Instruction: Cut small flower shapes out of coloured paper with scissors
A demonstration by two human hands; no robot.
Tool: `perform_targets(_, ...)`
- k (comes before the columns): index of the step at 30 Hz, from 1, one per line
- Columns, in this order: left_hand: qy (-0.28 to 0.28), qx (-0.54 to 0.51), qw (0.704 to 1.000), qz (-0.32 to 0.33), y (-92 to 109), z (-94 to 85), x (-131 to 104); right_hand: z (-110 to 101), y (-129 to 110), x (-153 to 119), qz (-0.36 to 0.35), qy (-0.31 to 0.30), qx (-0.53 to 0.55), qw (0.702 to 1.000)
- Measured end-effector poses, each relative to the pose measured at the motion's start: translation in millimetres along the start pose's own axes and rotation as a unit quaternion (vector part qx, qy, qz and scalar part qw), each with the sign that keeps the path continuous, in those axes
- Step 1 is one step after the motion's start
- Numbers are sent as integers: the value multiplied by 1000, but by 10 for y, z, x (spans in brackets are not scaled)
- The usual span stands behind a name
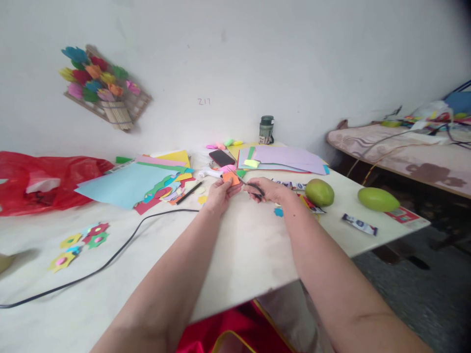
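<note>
Head view: as I stand and look, the fingers (234, 190) of the left hand (216, 194) are closed on a small orange paper (230, 178), pinching it from below. The fingers of the right hand (270, 190) are gripping the black handles of a pair of scissors (259, 195), whose blades point to the paper. How wide these blades are parted, I cannot tell; they are too small. To cut well here, I think the left hand should turn the paper slowly while the scissors hold one direction, and the left fingers should be away from the blade line. Such a small piece could slip, so the pinch should be firm but not creasing. Both hands are above the counter (250, 250). Near the right hand lie a blue scrap (278, 212) and a green fruit (319, 192); the paper flowers (98, 239) lie well apart, to the left.
</note>
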State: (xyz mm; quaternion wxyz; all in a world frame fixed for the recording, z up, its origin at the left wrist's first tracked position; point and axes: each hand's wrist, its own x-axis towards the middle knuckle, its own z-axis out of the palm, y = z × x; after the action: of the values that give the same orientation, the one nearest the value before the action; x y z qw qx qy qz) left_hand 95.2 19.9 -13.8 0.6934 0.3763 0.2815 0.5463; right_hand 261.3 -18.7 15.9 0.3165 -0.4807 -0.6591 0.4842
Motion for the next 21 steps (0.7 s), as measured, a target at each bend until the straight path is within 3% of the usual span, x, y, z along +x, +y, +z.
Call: perform_targets(21,7,-6,1000,-3,8,3,-8,5,-63,-55,22,11,-29,999)
